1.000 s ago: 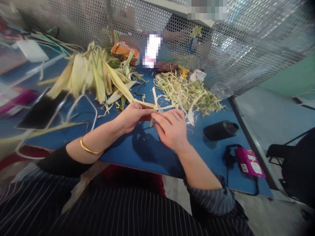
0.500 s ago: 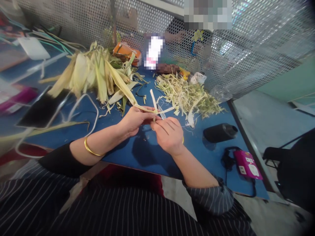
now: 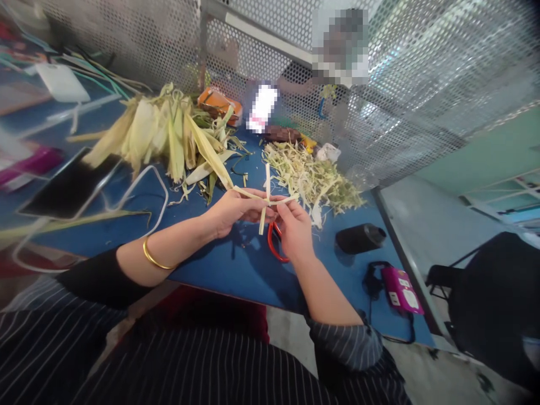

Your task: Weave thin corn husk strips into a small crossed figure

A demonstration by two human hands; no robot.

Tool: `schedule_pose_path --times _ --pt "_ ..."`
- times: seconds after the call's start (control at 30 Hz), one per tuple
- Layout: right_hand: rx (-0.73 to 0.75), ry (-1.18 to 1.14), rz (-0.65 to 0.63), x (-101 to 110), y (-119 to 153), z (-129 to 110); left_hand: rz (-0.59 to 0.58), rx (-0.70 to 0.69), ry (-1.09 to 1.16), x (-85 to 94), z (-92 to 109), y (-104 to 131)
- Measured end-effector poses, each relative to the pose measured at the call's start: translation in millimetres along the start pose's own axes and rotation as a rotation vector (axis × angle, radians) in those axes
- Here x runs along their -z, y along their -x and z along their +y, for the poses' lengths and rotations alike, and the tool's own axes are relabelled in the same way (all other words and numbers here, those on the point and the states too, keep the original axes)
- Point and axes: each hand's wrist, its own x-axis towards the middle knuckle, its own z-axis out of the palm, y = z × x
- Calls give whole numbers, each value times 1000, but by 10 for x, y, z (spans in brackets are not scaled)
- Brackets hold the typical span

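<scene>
The table (image 3: pixel 236 270) was blue. Husk strips (image 3: pixel 266 198) at frame centre were pale yellow; scissor handles (image 3: pixel 273 247) were red. The bangle (image 3: pixel 152 259) was gold. Sleeves (image 3: pixel 350 351) were dark with thin white stripes. The device (image 3: pixel 400 289) at lower right was magenta.

Black sleeve on left arm, gold bangle (image 3: pixel 157 260), grey pinstriped right sleeve (image 3: pixel 346 343), striped apron

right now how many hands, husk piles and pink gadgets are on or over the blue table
hands: 2, left hand and right hand, both pinching crossed husk strips
husk piles: 2, whole husks and shredded husks
pink gadgets: 2, right one, blurred left one
total: 6
</scene>
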Motion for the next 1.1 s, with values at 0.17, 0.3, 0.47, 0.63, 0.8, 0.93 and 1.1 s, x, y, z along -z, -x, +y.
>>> schedule_pose_path --times 0.17,0.3,0.47,0.63,0.8,0.93,1.1 --pt "132 169 66 17 25 -14 36 2 -111 2 -91 -22" --pt "182 305 89 45 30 19 11 -35 -207 10 -116 -33" --pt "337 574 146 101 20 -61 45 -29 -283 -11 -91 -9" --pt "716 1058 119 74 81 -234 63 -56 -562 -57 -124 18" --pt "608 1073 -53 13 100 -187 -64 -73 -772 -69 -172 37" --pt "587 979 10 10 101 -148 -139 -53 -787 -63 -182 48" --pt "651 966 24 -9 91 -148 -197 3 -698 -73 -210 40"
